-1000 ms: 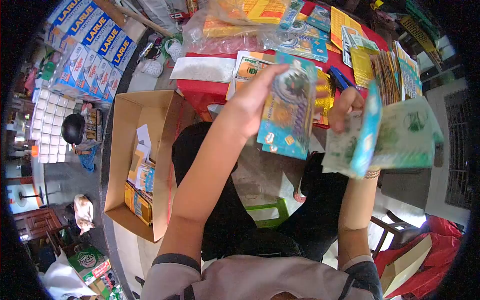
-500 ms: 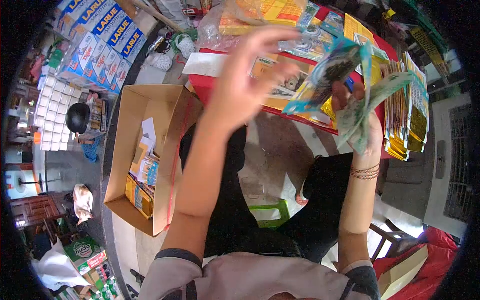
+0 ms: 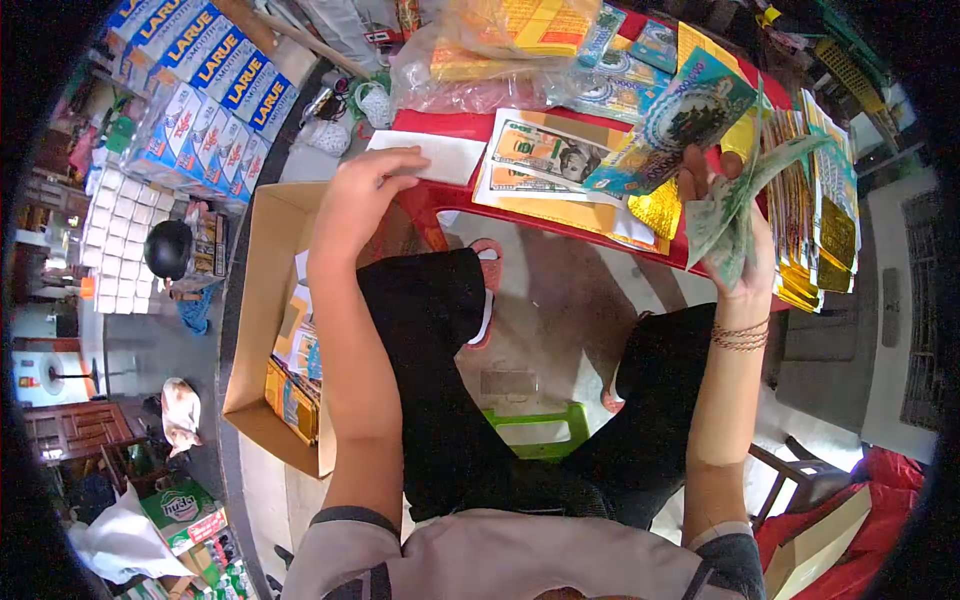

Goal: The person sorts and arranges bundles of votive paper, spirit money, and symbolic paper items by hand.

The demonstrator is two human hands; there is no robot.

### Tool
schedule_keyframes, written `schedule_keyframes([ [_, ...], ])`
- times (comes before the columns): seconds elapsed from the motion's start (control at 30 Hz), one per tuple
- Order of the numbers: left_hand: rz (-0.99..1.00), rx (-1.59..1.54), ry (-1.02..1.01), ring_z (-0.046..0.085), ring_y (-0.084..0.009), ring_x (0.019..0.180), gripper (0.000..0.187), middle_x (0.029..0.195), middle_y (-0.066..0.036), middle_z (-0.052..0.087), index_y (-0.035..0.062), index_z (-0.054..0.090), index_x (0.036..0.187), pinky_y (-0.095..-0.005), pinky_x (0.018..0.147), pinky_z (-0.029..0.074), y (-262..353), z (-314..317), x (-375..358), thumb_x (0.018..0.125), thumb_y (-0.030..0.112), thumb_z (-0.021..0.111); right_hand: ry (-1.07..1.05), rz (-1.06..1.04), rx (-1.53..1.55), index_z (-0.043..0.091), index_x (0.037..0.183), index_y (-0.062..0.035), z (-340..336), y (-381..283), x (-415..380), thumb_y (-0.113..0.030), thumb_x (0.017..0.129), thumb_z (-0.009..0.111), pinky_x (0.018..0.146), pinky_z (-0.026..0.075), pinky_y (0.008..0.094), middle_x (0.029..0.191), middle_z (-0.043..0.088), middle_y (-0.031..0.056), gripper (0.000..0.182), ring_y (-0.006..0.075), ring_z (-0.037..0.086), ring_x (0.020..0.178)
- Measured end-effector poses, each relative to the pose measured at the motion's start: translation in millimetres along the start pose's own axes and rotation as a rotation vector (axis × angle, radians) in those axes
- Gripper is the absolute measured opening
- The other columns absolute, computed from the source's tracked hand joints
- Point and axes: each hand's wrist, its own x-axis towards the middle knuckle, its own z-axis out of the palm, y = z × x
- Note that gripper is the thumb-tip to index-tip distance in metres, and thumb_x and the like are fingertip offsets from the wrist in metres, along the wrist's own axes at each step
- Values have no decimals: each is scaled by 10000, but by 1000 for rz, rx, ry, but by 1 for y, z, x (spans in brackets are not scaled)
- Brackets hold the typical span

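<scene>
My left hand (image 3: pixel 362 200) is at the left end of the table, at the near edge of a white paper strip (image 3: pixel 445 157). Its thumb and fingers are apart, with nothing visible between them. Crumpled green banknote-like papers (image 3: pixel 728 222) are gripped in my right hand (image 3: pixel 750 255). A large blue play banknote (image 3: pixel 690 115) rises from its fingertips, slanting over the table. Just left of it, a printed dollar note (image 3: pixel 550 150) lies on white and orange-brown sheets. A shiny gold paper (image 3: pixel 655 212) sits below the blue note.
Upright bundles of gold and blue papers (image 3: pixel 805 220) stand right of my right hand on the red table (image 3: pixel 430 205). Plastic-wrapped yellow packets (image 3: pixel 510 45) lie at the back. A cardboard box (image 3: pixel 265 330) with papers inside stands left. A green stool (image 3: pixel 540 432) is between my legs.
My left hand has moved left, away from the papers in my right hand, to the white strip. The dollar note is now uncovered. My right hand keeps its hold.
</scene>
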Motion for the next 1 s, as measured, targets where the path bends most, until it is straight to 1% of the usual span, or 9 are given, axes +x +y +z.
schedule_keyframes([
  [0.03, 0, 2, -2, 624, -295, 959, 234, 1040, -140, 659, 42, 668, 1000, -342, 853, 473, -1, 0, 1, 769, 59, 638, 14, -2, -11, 524, 1140, 58, 0, 0, 0, -35, 819, 591, 1117, 271, 447, 1260, 484, 286, 341, 377, 395, 1270],
  [0.13, -143, -110, 73, 650, -261, 828, 183, 911, -133, 681, 22, 673, 957, -314, 780, 486, 7, 0, 4, 785, 76, 641, 35, -13, -53, 508, 1159, 78, 0, 0, 0, -47, 827, 591, 1116, 273, 451, 1268, 478, 288, 365, 381, 403, 1264],
  [0.2, -203, -105, 203, 650, -200, 755, 144, 825, -125, 679, -1, 667, 904, -298, 734, 486, 17, 2, 7, 799, 97, 653, 40, -17, -86, 497, 1174, 86, 0, 1, 1, -51, 831, 589, 1114, 276, 453, 1279, 468, 289, 380, 381, 405, 1262],
  [0.3, -279, -128, 144, 632, -152, 749, 133, 829, -106, 679, -6, 654, 870, -285, 727, 479, 17, 4, 12, 795, 102, 671, 42, -11, -73, 461, 1226, 70, -1, 3, 3, -49, 836, 583, 1112, 280, 453, 1304, 445, 290, 426, 382, 400, 1266],
  [0.53, -207, -423, 137, 595, -107, 767, 147, 852, -57, 670, -4, 622, 869, -252, 721, 465, -15, 16, 17, 784, 85, 704, 14, -19, -95, 420, 1282, 27, -2, 5, 5, -69, 863, 565, 1101, 301, 454, 1303, 464, 236, 454, 365, 406, 1266],
  [0.6, -284, -617, 199, 583, -103, 781, 154, 831, -51, 653, -10, 611, 892, -243, 735, 461, -17, 15, 18, 810, 87, 698, 3, -10, -99, 420, 1284, 25, -2, 5, 5, -71, 869, 559, 1099, 303, 455, 1296, 473, 226, 448, 361, 408, 1266],
  [0.73, -353, -663, 326, 565, -90, 750, 151, 811, -42, 640, -4, 596, 886, -225, 695, 444, -17, 11, 20, 822, 88, 697, 8, -1, -75, 422, 1293, 16, -1, 4, 4, -68, 880, 546, 1090, 319, 450, 1300, 466, 237, 439, 357, 410, 1265],
  [0.9, -364, -856, 579, 511, -56, 678, 209, 760, -13, 611, 64, 541, 762, -208, 604, 395, -17, 12, 25, 769, 69, 750, -20, 14, -106, 434, 1285, 15, -1, 1, 3, -75, 889, 536, 1079, 337, 439, 1311, 450, 260, 418, 355, 420, 1257],
  [1.0, -429, -906, 563, 505, -55, 668, 242, 735, 0, 590, 75, 524, 740, -202, 604, 397, -16, 6, 25, 750, 64, 765, 16, 3, -125, 437, 1280, 16, -2, 0, 3, -78, 889, 536, 1069, 352, 434, 1307, 451, 271, 414, 359, 437, 1242],
])
